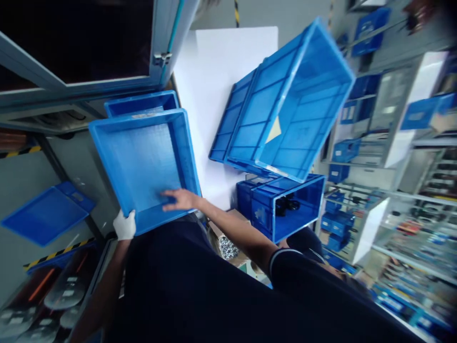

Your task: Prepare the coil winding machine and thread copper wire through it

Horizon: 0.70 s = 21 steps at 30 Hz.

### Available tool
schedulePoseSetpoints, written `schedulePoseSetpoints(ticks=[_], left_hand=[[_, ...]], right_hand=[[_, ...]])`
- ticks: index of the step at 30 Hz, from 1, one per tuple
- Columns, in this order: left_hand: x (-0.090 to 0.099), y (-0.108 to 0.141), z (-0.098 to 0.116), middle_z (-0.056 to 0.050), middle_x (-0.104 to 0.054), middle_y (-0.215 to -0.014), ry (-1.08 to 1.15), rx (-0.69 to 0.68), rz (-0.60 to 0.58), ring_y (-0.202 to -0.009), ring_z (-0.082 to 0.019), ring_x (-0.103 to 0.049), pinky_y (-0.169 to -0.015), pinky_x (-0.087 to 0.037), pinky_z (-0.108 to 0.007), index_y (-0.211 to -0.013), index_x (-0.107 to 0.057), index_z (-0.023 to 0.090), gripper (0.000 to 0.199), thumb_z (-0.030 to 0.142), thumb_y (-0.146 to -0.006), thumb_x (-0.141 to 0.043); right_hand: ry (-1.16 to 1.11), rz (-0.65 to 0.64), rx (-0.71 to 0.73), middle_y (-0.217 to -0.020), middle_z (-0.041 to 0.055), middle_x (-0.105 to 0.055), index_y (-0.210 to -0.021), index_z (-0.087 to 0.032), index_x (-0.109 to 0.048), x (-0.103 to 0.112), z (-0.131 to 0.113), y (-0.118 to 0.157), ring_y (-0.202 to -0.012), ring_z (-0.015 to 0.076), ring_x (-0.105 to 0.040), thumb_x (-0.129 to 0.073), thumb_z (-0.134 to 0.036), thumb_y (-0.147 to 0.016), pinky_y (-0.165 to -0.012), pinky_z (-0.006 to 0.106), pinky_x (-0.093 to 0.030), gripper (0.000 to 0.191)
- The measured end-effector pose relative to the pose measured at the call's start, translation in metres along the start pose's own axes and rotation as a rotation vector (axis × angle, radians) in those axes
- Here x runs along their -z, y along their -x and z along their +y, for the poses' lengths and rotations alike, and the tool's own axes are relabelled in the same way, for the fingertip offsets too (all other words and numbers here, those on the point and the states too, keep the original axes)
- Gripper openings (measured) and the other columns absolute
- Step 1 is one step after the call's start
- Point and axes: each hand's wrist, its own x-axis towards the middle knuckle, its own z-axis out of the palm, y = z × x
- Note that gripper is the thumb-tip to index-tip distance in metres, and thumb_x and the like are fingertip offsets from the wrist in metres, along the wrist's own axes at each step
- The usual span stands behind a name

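Observation:
A shallow blue plastic crate (150, 164) is tilted in front of my body, and nothing shows inside it. In a white glove, my left hand (124, 225) is closed around the crate's near left corner. My bare right hand (180, 199) reaches over the near right edge into the crate, fingers spread and slightly blurred, gripping nothing. Whether its fingertips touch the floor of the crate, I cannot tell. Behind this crate, a second blue crate (143, 104) shows only its far rim and part of a wall.
A white tabletop (224, 57) holds nested large blue bins (282, 109) at right. Below them, another blue bin (262, 205) contains black items (287, 205). A metal-framed machine (162, 57) stands at upper left. A cardboard box (237, 216) is beneath my right arm; shelves (400, 190) line the right.

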Motion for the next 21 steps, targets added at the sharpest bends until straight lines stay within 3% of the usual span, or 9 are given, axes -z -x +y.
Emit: schedulePoseSetpoints(ticks=[2, 4, 7, 11, 13, 16, 19, 21], left_hand=[[0.022, 0.006, -0.004, -0.024, -0.081, -0.116, 0.028, -0.021, 0.047, -0.12, -0.045, -0.074, -0.11, -0.059, -0.056, -0.102, -0.073, 0.018, 0.048, 0.057, -0.08, -0.056], [0.047, 0.018, -0.004, -0.024, -0.081, -0.107, 0.089, -0.043, 0.109, -0.113, -0.046, -0.075, -0.106, -0.06, -0.059, -0.09, -0.068, 0.02, 0.045, 0.061, -0.074, -0.059], [0.081, 0.046, 0.009, -0.018, -0.077, -0.085, 0.19, -0.11, 0.205, -0.091, -0.042, -0.076, -0.094, -0.064, -0.059, -0.075, -0.06, 0.025, 0.04, 0.064, -0.067, -0.063], [0.108, 0.096, 0.056, -0.01, -0.069, -0.068, 0.198, -0.267, 0.25, -0.074, -0.036, -0.071, -0.084, -0.065, -0.055, -0.064, -0.052, 0.031, 0.039, 0.068, -0.071, -0.062], [0.112, 0.124, 0.096, -0.008, -0.071, -0.07, 0.176, -0.358, 0.228, -0.077, -0.036, -0.073, -0.084, -0.064, -0.052, -0.067, -0.054, 0.031, 0.038, 0.067, -0.077, -0.06], [0.107, 0.17, 0.181, -0.01, -0.08, -0.09, 0.138, -0.549, 0.1, -0.094, -0.036, -0.079, -0.091, -0.064, -0.047, -0.086, -0.067, 0.026, 0.031, 0.057, -0.085, -0.064], [0.093, 0.218, 0.279, -0.01, -0.081, -0.119, 0.072, -0.796, -0.096, -0.117, -0.035, -0.077, -0.105, -0.061, -0.042, -0.123, -0.069, 0.024, 0.037, 0.04, -0.09, -0.074], [0.082, 0.246, 0.333, -0.012, -0.079, -0.129, 0.067, -0.976, -0.252, -0.12, -0.035, -0.077, -0.104, -0.062, -0.041, -0.135, -0.064, 0.023, 0.047, 0.038, -0.092, -0.079]], right_hand=[[0.344, -0.105, -0.023, -0.157, 0.0177, -0.066, -0.16, -0.022, -0.059, -0.025, 0.004, 0.053, -0.141, 0.0391, -0.066, -0.09, -0.049, -0.085, -0.126, 0.058, -0.048, 0.086], [0.542, -0.08, 0.012, -0.164, 0.0189, -0.059, -0.166, -0.021, -0.052, -0.046, -0.001, 0.093, -0.148, 0.0389, -0.06, -0.087, -0.033, -0.089, -0.123, 0.057, -0.05, 0.085], [0.667, 0.141, 0.044, -0.172, 0.0171, -0.05, -0.167, -0.022, -0.048, -0.068, -0.024, 0.126, -0.158, 0.0332, -0.05, -0.064, -0.019, -0.103, -0.124, 0.054, -0.048, 0.066], [0.711, 0.425, 0.08, -0.163, 0.0092, -0.063, -0.158, -0.029, -0.061, -0.078, -0.067, 0.157, -0.15, 0.029, -0.058, -0.049, -0.023, -0.112, -0.117, 0.049, -0.053, 0.048], [0.73, 0.568, 0.106, -0.162, 0.0059, -0.065, -0.158, -0.032, -0.062, -0.074, -0.084, 0.179, -0.148, 0.0293, -0.06, -0.05, -0.026, -0.112, -0.113, 0.049, -0.056, 0.047], [0.746, 0.764, 0.07, -0.159, 0.0027, -0.067, -0.16, -0.036, -0.061, -0.05, -0.088, 0.224, -0.147, 0.0289, -0.063, -0.052, -0.029, -0.111, -0.11, 0.048, -0.057, 0.05], [0.804, 0.919, -0.042, -0.15, 0.001, -0.073, -0.153, -0.037, -0.069, 0.001, -0.071, 0.281, -0.144, 0.0255, -0.066, -0.05, -0.026, -0.112, -0.11, 0.042, -0.057, 0.046], [0.846, 1.012, -0.1, -0.145, 0.0015, -0.076, -0.144, -0.033, -0.076, 0.044, -0.052, 0.322, -0.14, 0.0231, -0.069, -0.047, -0.021, -0.11, -0.112, 0.039, -0.056, 0.046]])
